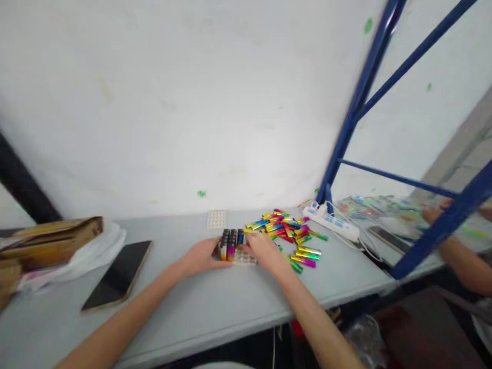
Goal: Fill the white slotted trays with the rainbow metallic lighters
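Near the middle of the grey table [180, 302], a white tray with round slots [245, 258] holds several upright lighters with black tops [229, 245] in its left part. My left hand [203, 255] is curved around the left side of the tray and its lighters, thumb along the front. Over the tray's right part is my right hand [259, 246], its fingers closed around a yellow piece that shows at the fingertips. A loose heap of shiny coloured metal sleeves [286, 225] lies just right of that hand. Behind the tray lies another white slotted tray [216, 219].
A dark phone [119, 274] lies at the left, beside cardboard and white plastic [84, 251]. A white power strip [332, 223] with cables and a blue metal frame [346, 133] stand at the right. Beyond the frame, another person's arm [461, 261] reaches over the table.
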`<action>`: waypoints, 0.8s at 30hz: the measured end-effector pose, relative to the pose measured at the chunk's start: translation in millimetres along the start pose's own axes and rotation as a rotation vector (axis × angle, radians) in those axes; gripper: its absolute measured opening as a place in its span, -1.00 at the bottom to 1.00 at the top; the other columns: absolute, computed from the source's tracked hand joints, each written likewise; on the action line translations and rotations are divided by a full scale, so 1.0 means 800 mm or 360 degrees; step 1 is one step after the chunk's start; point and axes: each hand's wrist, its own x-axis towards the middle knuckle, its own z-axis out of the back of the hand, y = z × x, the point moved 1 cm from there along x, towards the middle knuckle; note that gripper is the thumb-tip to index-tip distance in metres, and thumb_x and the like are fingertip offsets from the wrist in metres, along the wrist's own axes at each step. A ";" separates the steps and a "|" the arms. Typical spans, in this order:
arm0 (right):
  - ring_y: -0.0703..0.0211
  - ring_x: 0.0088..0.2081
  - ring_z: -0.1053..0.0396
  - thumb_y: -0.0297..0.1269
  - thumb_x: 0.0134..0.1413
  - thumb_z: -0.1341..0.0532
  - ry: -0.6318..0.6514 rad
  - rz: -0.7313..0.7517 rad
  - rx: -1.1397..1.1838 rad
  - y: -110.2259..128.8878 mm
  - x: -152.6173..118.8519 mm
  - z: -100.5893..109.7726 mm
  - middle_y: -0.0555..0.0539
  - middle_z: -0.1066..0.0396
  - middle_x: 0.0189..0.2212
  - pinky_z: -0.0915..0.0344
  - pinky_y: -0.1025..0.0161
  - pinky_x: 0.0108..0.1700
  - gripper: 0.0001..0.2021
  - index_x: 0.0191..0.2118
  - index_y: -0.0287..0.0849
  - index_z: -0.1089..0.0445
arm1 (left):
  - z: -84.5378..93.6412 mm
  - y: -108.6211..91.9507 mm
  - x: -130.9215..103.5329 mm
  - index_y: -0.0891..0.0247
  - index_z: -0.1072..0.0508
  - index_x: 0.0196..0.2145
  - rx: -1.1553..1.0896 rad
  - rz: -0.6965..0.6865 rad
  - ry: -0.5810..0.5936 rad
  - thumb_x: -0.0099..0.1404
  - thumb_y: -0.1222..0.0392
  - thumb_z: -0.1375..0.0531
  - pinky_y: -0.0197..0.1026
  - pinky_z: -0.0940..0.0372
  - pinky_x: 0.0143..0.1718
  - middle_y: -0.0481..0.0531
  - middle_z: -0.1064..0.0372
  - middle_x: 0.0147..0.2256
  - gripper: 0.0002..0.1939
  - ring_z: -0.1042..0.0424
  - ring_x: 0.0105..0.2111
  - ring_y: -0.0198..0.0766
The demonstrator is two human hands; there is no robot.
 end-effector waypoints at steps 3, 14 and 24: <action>-0.06 -0.14 -0.52 -0.16 0.39 -0.24 0.0026 0.0153 0.0139 -0.003 0.002 -0.004 -0.25 -0.58 -0.19 -0.35 0.18 -0.10 -0.75 -0.14 -0.26 -0.53 | -0.003 0.006 -0.003 0.21 -0.45 -0.02 0.0010 0.0002 -0.0019 0.16 -0.33 -0.33 -0.16 -0.27 -0.25 0.05 -0.54 -0.21 -0.36 -0.47 -0.27 -0.06; 0.12 -0.27 -0.41 -0.40 0.36 -0.16 -0.0233 0.0097 0.0439 -0.108 -0.024 0.030 -0.08 -0.52 -0.31 -0.29 0.21 -0.12 -0.81 -0.30 -0.18 -0.47 | -0.004 0.004 -0.004 0.22 -0.45 -0.07 0.0077 0.0079 -0.0048 0.12 -0.41 -0.32 -0.12 -0.29 -0.23 0.09 -0.51 -0.21 -0.32 -0.47 -0.25 -0.03; -0.03 0.02 -0.41 -0.49 0.16 -0.29 -0.0228 -0.0051 0.0185 -0.163 -0.034 0.014 -0.17 -0.51 -0.06 -0.29 0.07 0.13 -0.81 -0.11 -0.18 -0.52 | -0.005 0.007 -0.002 0.18 -0.46 -0.13 0.0064 0.0104 -0.0054 0.10 -0.35 -0.34 -0.10 -0.29 -0.27 0.08 -0.50 -0.26 -0.40 -0.47 -0.29 -0.02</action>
